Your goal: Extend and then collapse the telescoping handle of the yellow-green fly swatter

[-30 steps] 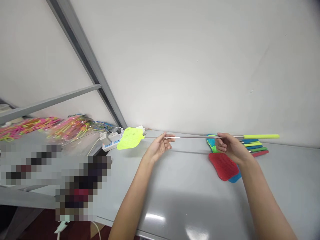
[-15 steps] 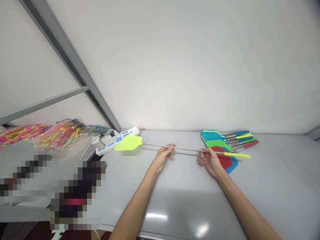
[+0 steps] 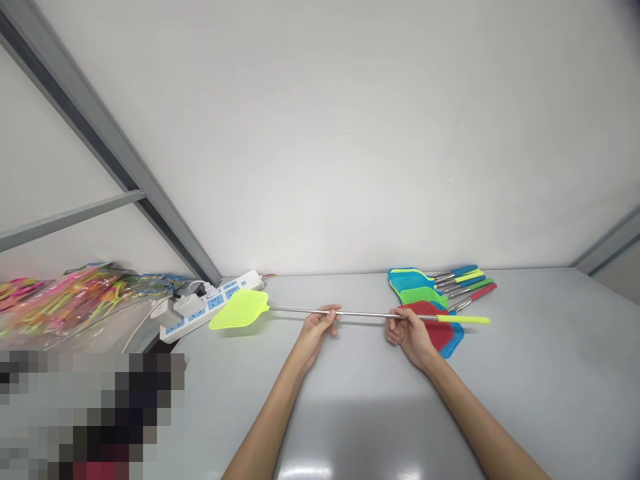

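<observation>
A yellow fly swatter [image 3: 241,311] with a long metal rod is held level above the table, its perforated head at the left and its yellow handle at the right. My left hand [image 3: 318,331] is closed around the rod left of its middle, thumb on top. My right hand [image 3: 411,333] pinches the rod nearer the handle, with its fingers curled. Behind and below my right hand lies a fanned pile of fly swatters: a red one [image 3: 431,319], a green one [image 3: 420,295] and blue ones [image 3: 409,277], with their handles pointing right.
A white power strip [image 3: 213,303] with plugs and cables lies at the back left of the grey table [image 3: 540,373]. Beyond it are plastic bags of colourful items [image 3: 95,297]. A grey metal frame [image 3: 107,123] stands against the wall. Pixelated blocks cover the lower left.
The view has shifted, so the table items appear further left and the swatter a little lower. The swatter's head has tilted to show more of its face. Both hands keep their hold.
</observation>
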The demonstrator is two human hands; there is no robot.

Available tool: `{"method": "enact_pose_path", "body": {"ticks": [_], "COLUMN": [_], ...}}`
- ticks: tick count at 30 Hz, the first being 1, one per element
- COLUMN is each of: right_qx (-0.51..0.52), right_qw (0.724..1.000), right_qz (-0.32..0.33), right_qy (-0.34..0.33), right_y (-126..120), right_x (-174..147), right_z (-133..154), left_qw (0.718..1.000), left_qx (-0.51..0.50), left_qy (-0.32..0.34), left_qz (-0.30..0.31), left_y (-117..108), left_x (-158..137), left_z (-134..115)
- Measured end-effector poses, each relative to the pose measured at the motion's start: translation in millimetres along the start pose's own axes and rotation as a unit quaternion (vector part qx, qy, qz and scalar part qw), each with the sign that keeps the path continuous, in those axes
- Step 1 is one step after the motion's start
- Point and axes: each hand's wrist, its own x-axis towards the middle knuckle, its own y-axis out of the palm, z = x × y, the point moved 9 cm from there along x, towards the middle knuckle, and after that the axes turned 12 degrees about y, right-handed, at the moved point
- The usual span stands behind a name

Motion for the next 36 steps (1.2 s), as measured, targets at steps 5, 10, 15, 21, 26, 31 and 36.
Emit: {"method": "enact_pose_path", "body": {"ticks": [5, 10, 15, 21, 26, 31, 36], "right_qx": [-0.011, -0.012, -0.013, -0.005, 0.009, 0.026, -0.031], "right_qw": [1.000, 1.000, 0.999, 0.999, 1.000, 0.999, 0.999], "right_qz": [-0.007, -0.025, -0.041, -0.039, -0.020, -0.021, -0.023], "right_qy": [0.000, 0.005, -0.003, -0.013, -0.013, -0.024, -0.036], "right_y": [3, 1, -1, 2, 7, 9, 15], "right_x": [-2, -2, -3, -6, -8, -11, -13], "right_z": [0, -2, -3, 0, 1, 6, 8], "left_qw": [1.000, 0.999, 0.999, 0.999, 0.999, 0.998, 0.996], "left_qx": [0.014, 0.021, 0.020, 0.023, 0.025, 0.016, -0.015], "left_qy": [0.006, 0.012, 0.012, 0.012, 0.029, 0.055, 0.083], "left_qz": [-0.007, -0.026, -0.034, -0.031, -0.025, -0.028, -0.035], "left_y": [2, 2, 3, 7, 10, 7, 4], "left_x": [-1, -3, -5, -7, -7, -6, -6], "left_z": [2, 1, 0, -6, -17, -31, -46]}}
